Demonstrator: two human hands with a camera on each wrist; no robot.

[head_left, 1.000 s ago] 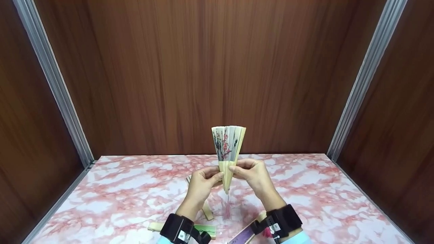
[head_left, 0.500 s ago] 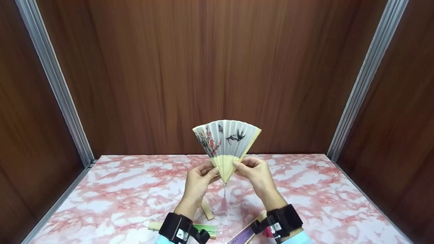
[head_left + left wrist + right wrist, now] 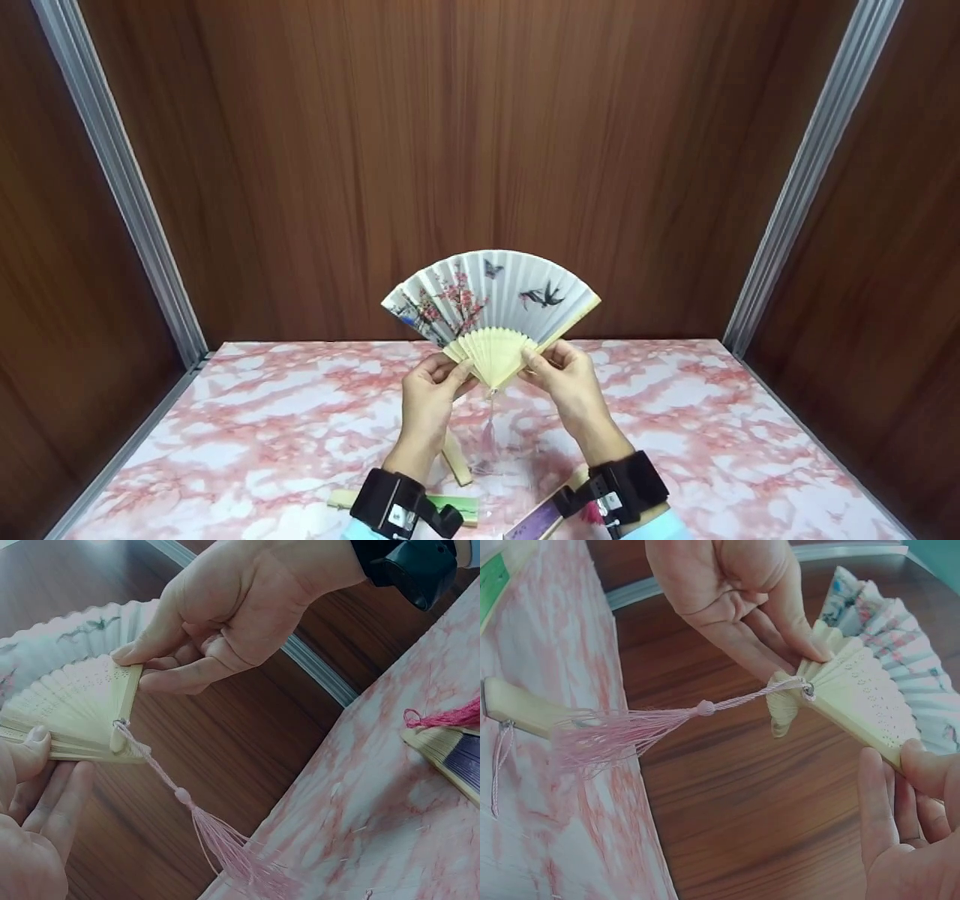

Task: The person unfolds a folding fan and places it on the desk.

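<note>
Left hand (image 3: 429, 382) at centre frame pinches the left outer rib of the paper fan (image 3: 491, 296) w/ thumb & fingers curled on it. The fan is spread abt halfway, held up above the pink marble table (image 3: 225, 420) — blossoms & birds painted on its leaf. A pink tassel (image 3: 488, 435) hangs from its pivot. Right hand (image 3: 566, 379) pinches the right outer rib. Lower frame, by the wrists — a green folded fan (image 3: 450, 506) & a purple folded fan (image 3: 536, 523) lie on the table.

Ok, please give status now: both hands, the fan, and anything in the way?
Left hand and right hand each pinch an outer rib of the fan. Fan spread, held above the table, pink tassel hanging. Nothing blocks it.
</note>
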